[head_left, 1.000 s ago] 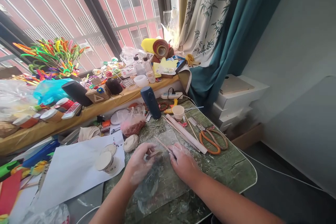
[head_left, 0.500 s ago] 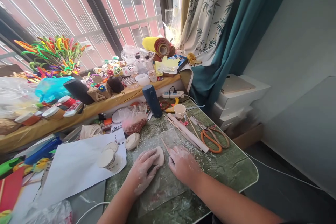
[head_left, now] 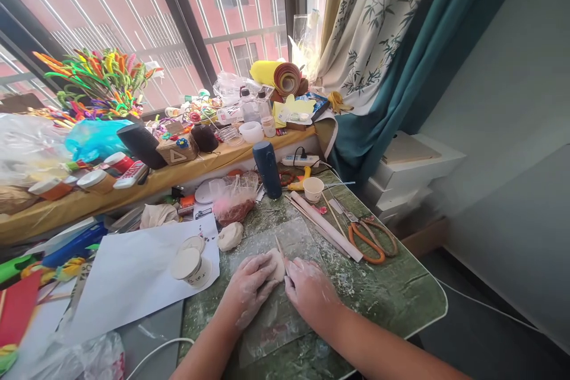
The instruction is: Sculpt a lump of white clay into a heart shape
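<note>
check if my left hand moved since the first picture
Yes: your left hand is now lower in view, judged against the whitish lump by the paper.

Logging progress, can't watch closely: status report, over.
Left grip on pale dough-like piece. Right grip holds thin stick at piece's edge. Piece on clear sheet; nothing visibly blocking.

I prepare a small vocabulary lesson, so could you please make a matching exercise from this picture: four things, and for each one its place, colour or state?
1. left hand
2. right hand
3. scissors
4. cylinder

A. orange-handled
B. holding the stick
C. dark blue, upright
D. on the flat dough

Pairs: 1-D, 2-B, 3-A, 4-C
</note>
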A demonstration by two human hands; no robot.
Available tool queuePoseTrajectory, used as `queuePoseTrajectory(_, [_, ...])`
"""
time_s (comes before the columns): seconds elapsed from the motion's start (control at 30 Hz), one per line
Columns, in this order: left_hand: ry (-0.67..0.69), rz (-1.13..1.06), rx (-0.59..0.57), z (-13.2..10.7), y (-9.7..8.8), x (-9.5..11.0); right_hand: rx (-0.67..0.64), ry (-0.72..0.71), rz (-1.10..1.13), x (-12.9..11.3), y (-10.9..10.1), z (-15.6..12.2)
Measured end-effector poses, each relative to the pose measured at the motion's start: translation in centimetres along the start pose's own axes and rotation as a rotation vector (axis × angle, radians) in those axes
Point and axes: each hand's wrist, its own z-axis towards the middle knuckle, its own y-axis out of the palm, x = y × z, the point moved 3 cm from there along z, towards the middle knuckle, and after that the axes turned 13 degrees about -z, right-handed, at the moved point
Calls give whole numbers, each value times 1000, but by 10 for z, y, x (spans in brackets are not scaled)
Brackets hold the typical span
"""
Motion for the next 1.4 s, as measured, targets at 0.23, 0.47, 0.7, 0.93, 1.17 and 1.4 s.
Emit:
queuePoseTrajectory(0.23, [10, 7, 17, -3, 2, 0, 48, 12, 65, 7, 3, 0])
queuePoseTrajectory(0.47, [40, 21, 23, -3, 2, -1, 26, -38, 52, 7, 9, -1])
queuePoseTrajectory(0.7, [36, 30, 18, -4, 2, 0, 16, 19, 36, 4, 9, -1])
queuePoseTrajectory(0.93, [27, 22, 9, -3, 1, 0, 78, -33, 73, 5, 15, -1])
queuePoseTrajectory(1.17, [33, 29, 41, -4, 2, 0, 148, -21, 150, 10, 18, 0])
queuePoseTrajectory(1.4, [41, 5, 64, -5, 1, 0, 170, 34, 148, 13, 13, -1])
